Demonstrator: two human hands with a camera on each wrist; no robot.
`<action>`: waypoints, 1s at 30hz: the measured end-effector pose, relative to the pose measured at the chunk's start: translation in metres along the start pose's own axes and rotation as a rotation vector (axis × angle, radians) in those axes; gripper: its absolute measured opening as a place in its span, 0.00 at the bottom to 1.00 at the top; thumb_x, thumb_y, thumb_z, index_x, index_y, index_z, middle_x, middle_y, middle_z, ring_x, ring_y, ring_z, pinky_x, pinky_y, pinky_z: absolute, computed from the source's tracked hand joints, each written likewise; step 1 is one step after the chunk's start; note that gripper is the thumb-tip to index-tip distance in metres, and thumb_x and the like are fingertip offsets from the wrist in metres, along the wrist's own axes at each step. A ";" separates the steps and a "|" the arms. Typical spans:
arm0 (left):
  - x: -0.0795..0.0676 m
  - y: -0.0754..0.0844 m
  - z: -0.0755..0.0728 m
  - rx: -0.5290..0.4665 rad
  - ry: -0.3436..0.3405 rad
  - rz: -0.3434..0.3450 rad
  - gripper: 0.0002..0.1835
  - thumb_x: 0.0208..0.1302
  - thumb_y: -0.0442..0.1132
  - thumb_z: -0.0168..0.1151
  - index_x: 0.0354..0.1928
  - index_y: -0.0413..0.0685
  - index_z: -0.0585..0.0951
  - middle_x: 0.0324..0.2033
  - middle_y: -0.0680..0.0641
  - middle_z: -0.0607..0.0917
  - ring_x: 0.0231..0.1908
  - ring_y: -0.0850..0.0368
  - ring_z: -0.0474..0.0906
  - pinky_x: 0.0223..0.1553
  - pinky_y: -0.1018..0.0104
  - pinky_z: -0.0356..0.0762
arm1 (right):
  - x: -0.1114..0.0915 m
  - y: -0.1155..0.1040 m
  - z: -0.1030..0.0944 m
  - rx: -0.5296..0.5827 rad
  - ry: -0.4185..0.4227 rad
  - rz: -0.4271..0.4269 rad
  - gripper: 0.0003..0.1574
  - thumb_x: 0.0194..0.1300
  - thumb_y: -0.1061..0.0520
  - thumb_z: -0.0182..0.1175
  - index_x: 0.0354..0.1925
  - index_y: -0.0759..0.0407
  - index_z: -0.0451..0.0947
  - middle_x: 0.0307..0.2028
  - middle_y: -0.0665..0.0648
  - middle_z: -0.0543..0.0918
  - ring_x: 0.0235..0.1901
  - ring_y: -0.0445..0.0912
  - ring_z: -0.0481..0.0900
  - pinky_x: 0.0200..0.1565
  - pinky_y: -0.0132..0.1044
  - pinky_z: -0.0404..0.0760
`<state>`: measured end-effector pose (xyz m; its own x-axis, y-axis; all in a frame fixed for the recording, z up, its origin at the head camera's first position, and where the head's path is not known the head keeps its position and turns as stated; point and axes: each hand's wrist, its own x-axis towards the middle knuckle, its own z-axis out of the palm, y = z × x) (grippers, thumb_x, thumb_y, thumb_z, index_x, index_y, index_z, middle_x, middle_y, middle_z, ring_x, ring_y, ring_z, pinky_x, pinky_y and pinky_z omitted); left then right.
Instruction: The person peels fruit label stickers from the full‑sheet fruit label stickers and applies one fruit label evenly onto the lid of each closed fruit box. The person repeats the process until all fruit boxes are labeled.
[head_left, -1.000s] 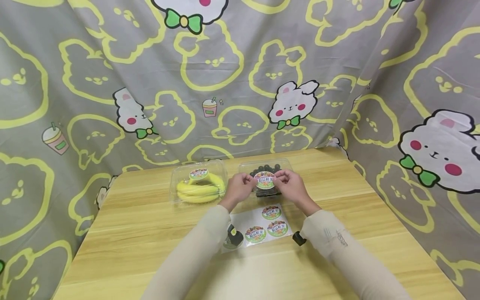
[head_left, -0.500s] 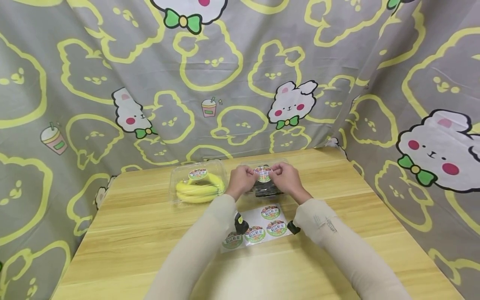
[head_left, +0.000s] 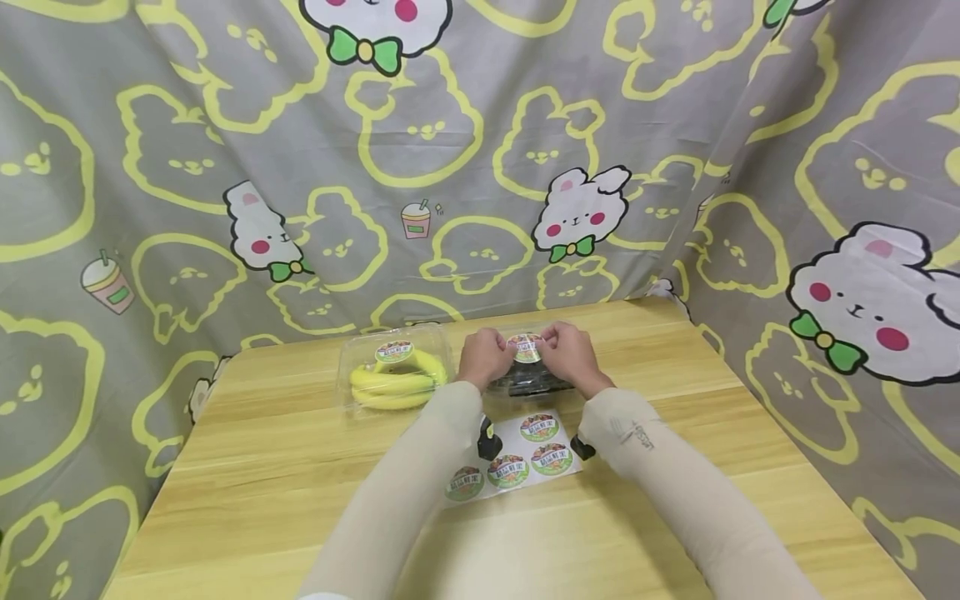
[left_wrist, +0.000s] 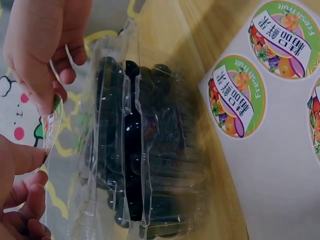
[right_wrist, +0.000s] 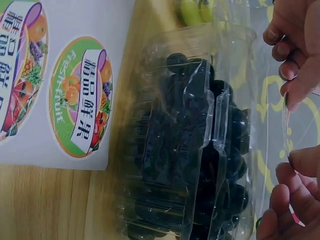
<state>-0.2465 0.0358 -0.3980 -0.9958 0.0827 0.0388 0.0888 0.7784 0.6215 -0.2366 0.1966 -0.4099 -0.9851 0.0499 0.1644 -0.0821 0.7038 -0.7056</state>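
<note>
My left hand (head_left: pixel 483 358) and my right hand (head_left: pixel 572 357) pinch opposite edges of a round fruit label sticker (head_left: pixel 527 348) between thumbs and fingers. They hold it over the far part of a lidded clear plastic box (left_wrist: pixel 130 140) of dark round fruit that look like grapes (right_wrist: pixel 205 175). Both wrist views show the sticker nearly edge-on, apart from the lid. Nearer to me, a white sheet (head_left: pixel 517 437) with several matching stickers (left_wrist: pixel 237 96) lies flat. In the head view the hands partly hide the box.
Left of the grapes stands another clear box (head_left: pixel 352 354) with bananas (head_left: pixel 393 387) inside and a similar sticker (head_left: pixel 394 352) on its lid. Patterned curtains (head_left: pixel 450 167) hang behind and beside the wooden table (head_left: pixel 262 483). Black wrist devices (head_left: pixel 489 439) hang over the sticker sheet.
Both hands have moved slightly forward with the sticker, farther over the grape box. The grape box, banana box and sticker sheet have stayed in place.
</note>
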 end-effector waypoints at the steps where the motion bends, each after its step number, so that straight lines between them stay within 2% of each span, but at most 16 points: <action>1: 0.001 0.000 0.001 0.010 -0.001 -0.005 0.15 0.64 0.45 0.63 0.23 0.48 0.75 0.23 0.49 0.78 0.27 0.54 0.74 0.29 0.63 0.73 | 0.000 0.000 0.001 -0.009 0.000 0.002 0.11 0.65 0.54 0.61 0.39 0.62 0.79 0.32 0.57 0.85 0.31 0.49 0.82 0.36 0.43 0.80; 6: 0.002 0.000 0.002 0.060 0.034 -0.022 0.14 0.62 0.46 0.64 0.22 0.49 0.76 0.26 0.48 0.79 0.35 0.50 0.75 0.37 0.59 0.74 | 0.001 -0.002 0.002 -0.042 -0.007 -0.004 0.11 0.65 0.54 0.61 0.39 0.62 0.78 0.32 0.57 0.85 0.32 0.49 0.82 0.35 0.43 0.80; 11: 0.003 0.000 0.004 0.099 0.070 -0.011 0.15 0.61 0.46 0.64 0.20 0.49 0.77 0.28 0.48 0.79 0.43 0.45 0.72 0.47 0.54 0.70 | 0.002 0.000 0.004 -0.090 0.009 -0.016 0.11 0.66 0.53 0.60 0.38 0.61 0.78 0.33 0.57 0.83 0.32 0.50 0.81 0.36 0.43 0.80; 15: 0.003 0.000 0.007 0.118 0.078 -0.004 0.16 0.62 0.46 0.64 0.19 0.48 0.76 0.28 0.48 0.78 0.43 0.44 0.71 0.47 0.53 0.70 | 0.002 0.002 0.007 -0.134 0.018 -0.033 0.11 0.67 0.53 0.59 0.39 0.60 0.78 0.34 0.57 0.83 0.33 0.50 0.81 0.36 0.44 0.80; 19: 0.003 0.000 0.010 0.144 0.084 -0.011 0.17 0.62 0.46 0.64 0.18 0.49 0.75 0.31 0.47 0.77 0.44 0.44 0.69 0.47 0.53 0.68 | 0.002 0.001 0.009 -0.153 0.025 -0.049 0.10 0.67 0.53 0.58 0.39 0.60 0.78 0.32 0.56 0.82 0.30 0.49 0.81 0.33 0.43 0.80; 24: 0.003 0.002 0.013 0.166 0.074 -0.031 0.17 0.64 0.46 0.62 0.19 0.49 0.75 0.36 0.45 0.76 0.44 0.44 0.65 0.48 0.52 0.66 | 0.001 0.000 0.011 -0.174 0.042 -0.061 0.08 0.67 0.55 0.59 0.37 0.60 0.78 0.29 0.55 0.81 0.26 0.47 0.78 0.29 0.41 0.78; 30: 0.004 0.003 0.014 0.198 0.091 -0.035 0.15 0.64 0.47 0.62 0.22 0.49 0.76 0.38 0.44 0.75 0.45 0.44 0.64 0.47 0.52 0.66 | 0.002 -0.001 0.012 -0.200 0.045 -0.052 0.09 0.67 0.54 0.58 0.38 0.59 0.79 0.30 0.55 0.81 0.28 0.48 0.78 0.30 0.41 0.78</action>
<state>-0.2499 0.0475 -0.4072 -0.9953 0.0040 0.0964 0.0480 0.8875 0.4583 -0.2399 0.1878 -0.4175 -0.9722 0.0383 0.2309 -0.0965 0.8330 -0.5449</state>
